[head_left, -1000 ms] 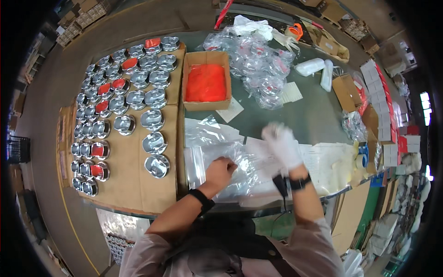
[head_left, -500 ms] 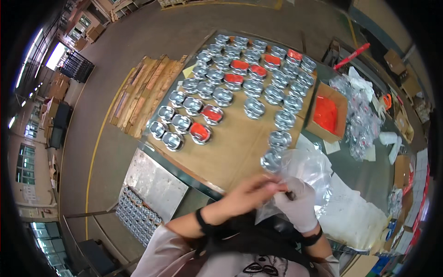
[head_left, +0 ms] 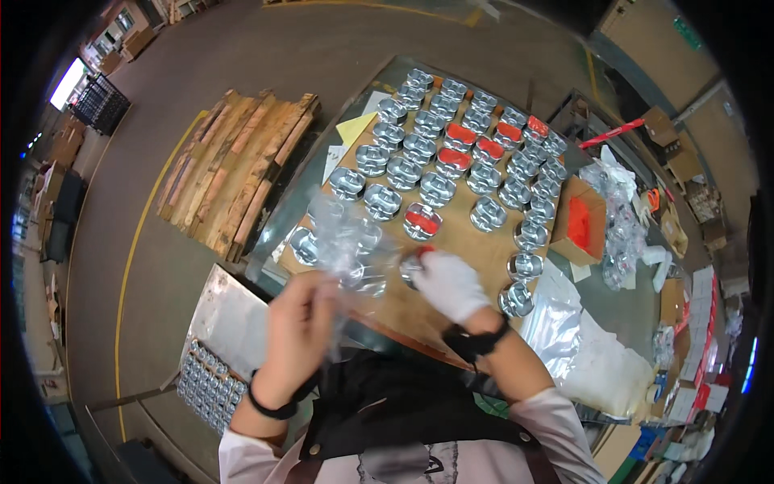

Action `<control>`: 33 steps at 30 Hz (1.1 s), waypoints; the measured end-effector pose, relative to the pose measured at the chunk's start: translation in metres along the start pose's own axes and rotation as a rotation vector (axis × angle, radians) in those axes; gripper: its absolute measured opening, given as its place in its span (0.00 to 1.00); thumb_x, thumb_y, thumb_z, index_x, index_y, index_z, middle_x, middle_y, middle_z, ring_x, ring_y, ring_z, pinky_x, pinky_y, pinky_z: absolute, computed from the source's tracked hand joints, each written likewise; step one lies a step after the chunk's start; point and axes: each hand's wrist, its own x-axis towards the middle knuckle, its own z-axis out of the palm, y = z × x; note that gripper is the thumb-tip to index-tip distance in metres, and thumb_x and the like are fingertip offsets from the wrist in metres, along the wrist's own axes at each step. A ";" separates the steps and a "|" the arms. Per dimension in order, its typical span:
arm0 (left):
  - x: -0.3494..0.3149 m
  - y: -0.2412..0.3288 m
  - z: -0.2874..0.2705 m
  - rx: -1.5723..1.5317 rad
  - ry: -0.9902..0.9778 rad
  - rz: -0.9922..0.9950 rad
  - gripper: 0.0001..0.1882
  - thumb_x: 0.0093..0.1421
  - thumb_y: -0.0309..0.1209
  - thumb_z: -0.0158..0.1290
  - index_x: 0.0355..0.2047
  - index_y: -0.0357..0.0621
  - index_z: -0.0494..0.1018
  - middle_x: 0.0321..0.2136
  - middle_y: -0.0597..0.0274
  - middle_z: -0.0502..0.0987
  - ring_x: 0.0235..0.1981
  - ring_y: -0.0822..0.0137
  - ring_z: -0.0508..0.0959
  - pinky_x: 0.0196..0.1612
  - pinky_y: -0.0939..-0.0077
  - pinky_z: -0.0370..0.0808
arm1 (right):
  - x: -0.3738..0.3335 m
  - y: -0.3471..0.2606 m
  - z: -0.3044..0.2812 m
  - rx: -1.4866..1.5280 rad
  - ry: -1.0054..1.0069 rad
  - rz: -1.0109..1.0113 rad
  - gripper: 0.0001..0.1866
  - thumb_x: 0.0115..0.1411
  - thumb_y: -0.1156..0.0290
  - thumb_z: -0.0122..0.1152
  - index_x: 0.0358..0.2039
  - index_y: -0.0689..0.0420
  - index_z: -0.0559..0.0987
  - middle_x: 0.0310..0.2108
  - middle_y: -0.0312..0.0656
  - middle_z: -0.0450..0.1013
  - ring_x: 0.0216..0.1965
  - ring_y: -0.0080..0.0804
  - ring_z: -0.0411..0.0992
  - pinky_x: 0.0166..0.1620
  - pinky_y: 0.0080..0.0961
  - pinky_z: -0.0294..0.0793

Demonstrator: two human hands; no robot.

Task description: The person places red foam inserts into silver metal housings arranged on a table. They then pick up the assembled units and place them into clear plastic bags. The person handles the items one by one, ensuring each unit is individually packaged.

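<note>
Rows of shiny metal pistons (head_left: 436,189) stand on a brown cardboard sheet (head_left: 387,313) over the table, several with red film or inserts in their tops. In my bare left hand (head_left: 298,335), closed at the front left of the sheet, is a crumpled clear plastic bag (head_left: 348,242), blurred by motion; pistons show through it. My right hand (head_left: 456,289), in a white glove, grips a piston (head_left: 409,269) with red on top, partly hidden by the fingers. Just beyond it stands another red-topped piston (head_left: 422,219).
Right of the sheet is a cardboard box (head_left: 595,211) holding red pieces, beside a heap of clear plastic wrap (head_left: 619,234). Flat clear bags (head_left: 556,315) lie at the near right. A wooden pallet (head_left: 234,173) sits on the floor leftward; more pistons (head_left: 208,379) stand low at near left.
My hands, together at the right with the bag before, have parted and moved left. The left now carries the bag over the left pistons; the right has taken hold of a red-topped piston.
</note>
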 end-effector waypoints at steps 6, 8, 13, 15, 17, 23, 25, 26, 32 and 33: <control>0.014 -0.089 0.159 -0.112 -0.378 0.239 0.11 0.67 0.31 0.49 0.43 0.37 0.75 0.23 0.61 0.76 0.27 0.74 0.76 0.30 0.76 0.73 | -0.083 0.003 -0.046 1.211 0.305 0.196 0.19 0.61 0.79 0.55 0.53 0.60 0.69 0.41 0.36 0.75 0.40 0.21 0.74 0.43 0.21 0.75; 0.001 -0.129 0.199 -0.469 -0.577 -0.274 0.13 0.68 0.33 0.48 0.42 0.35 0.75 0.24 0.65 0.76 0.27 0.75 0.75 0.30 0.77 0.72 | -0.076 0.002 0.002 1.344 0.462 0.148 0.18 0.61 0.81 0.55 0.52 0.60 0.70 0.43 0.37 0.75 0.41 0.20 0.73 0.44 0.22 0.75; 0.013 -0.100 0.184 -0.484 -0.334 -0.160 0.12 0.67 0.31 0.48 0.42 0.34 0.76 0.29 0.65 0.79 0.25 0.71 0.76 0.29 0.74 0.73 | -0.097 0.033 0.073 -0.035 0.355 0.157 0.13 0.61 0.68 0.57 0.44 0.60 0.73 0.36 0.48 0.75 0.32 0.39 0.76 0.35 0.30 0.76; 0.007 -0.083 0.170 -0.264 -0.325 0.258 0.11 0.65 0.29 0.50 0.44 0.36 0.76 0.29 0.58 0.80 0.25 0.64 0.77 0.30 0.69 0.74 | -0.089 0.011 0.056 -0.261 0.064 0.177 0.14 0.60 0.64 0.57 0.41 0.61 0.74 0.36 0.52 0.75 0.31 0.46 0.75 0.32 0.34 0.75; -0.007 -0.060 0.161 -0.102 -0.377 0.585 0.14 0.61 0.26 0.53 0.48 0.38 0.75 0.31 0.46 0.79 0.29 0.50 0.79 0.34 0.62 0.77 | -0.068 0.046 0.104 0.372 0.290 0.199 0.13 0.61 0.63 0.55 0.39 0.61 0.74 0.36 0.51 0.75 0.31 0.46 0.75 0.31 0.35 0.73; -0.010 -0.032 0.148 -0.416 -0.465 0.148 0.13 0.67 0.31 0.49 0.47 0.37 0.75 0.29 0.60 0.80 0.28 0.69 0.79 0.28 0.71 0.74 | -0.066 0.057 0.058 1.855 0.097 0.497 0.17 0.64 0.63 0.55 0.46 0.63 0.75 0.36 0.46 0.75 0.37 0.33 0.75 0.40 0.29 0.73; 0.013 -0.040 0.124 -0.618 -0.450 -0.331 0.15 0.69 0.37 0.46 0.45 0.37 0.75 0.31 0.64 0.78 0.30 0.74 0.77 0.30 0.76 0.72 | -0.097 0.015 -0.004 1.103 0.112 0.182 0.17 0.63 0.64 0.57 0.47 0.63 0.75 0.35 0.47 0.76 0.36 0.33 0.75 0.40 0.27 0.73; 0.024 -0.044 0.125 -0.831 -0.401 -0.528 0.17 0.70 0.39 0.45 0.44 0.38 0.76 0.31 0.64 0.77 0.30 0.75 0.76 0.33 0.79 0.71 | -0.108 0.002 -0.024 0.726 0.127 0.041 0.18 0.63 0.65 0.58 0.47 0.64 0.75 0.35 0.48 0.76 0.36 0.33 0.76 0.41 0.26 0.73; 0.019 -0.040 0.119 -0.225 -0.603 0.127 0.16 0.70 0.37 0.44 0.44 0.39 0.76 0.33 0.57 0.71 0.36 0.65 0.73 0.38 0.70 0.71 | -0.096 0.041 0.032 0.667 0.411 0.313 0.17 0.58 0.72 0.62 0.47 0.62 0.74 0.32 0.47 0.76 0.35 0.39 0.77 0.43 0.35 0.76; 0.014 -0.035 0.122 -0.025 -0.566 0.264 0.14 0.66 0.34 0.49 0.44 0.38 0.76 0.36 0.50 0.70 0.40 0.56 0.74 0.39 0.64 0.73 | -0.090 0.019 0.000 1.231 0.154 0.618 0.19 0.55 0.73 0.63 0.48 0.61 0.74 0.37 0.49 0.76 0.38 0.47 0.77 0.42 0.37 0.77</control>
